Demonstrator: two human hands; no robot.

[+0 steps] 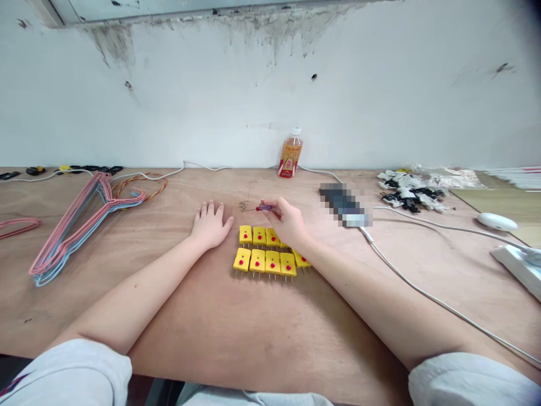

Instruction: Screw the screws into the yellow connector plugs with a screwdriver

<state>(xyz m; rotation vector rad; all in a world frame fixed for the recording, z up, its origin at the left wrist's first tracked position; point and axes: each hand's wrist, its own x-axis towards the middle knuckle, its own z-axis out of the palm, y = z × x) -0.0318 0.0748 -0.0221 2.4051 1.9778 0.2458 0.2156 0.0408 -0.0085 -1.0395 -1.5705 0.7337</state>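
Observation:
My right hand grips a small screwdriver with a red and purple handle. Its thin shaft points left, and the tip is at a little heap of tiny screws on the table. My left hand lies flat on the wood with its fingers spread, holding nothing. Between and in front of my hands, yellow plugs with metal pins and red dots sit in two rows. My right hand and forearm hide part of the rows.
Pink and blue hangers lie at the left. A drink bottle stands by the wall. To the right are a phone on a white cable, a pile of black and white parts, a white mouse and a power strip.

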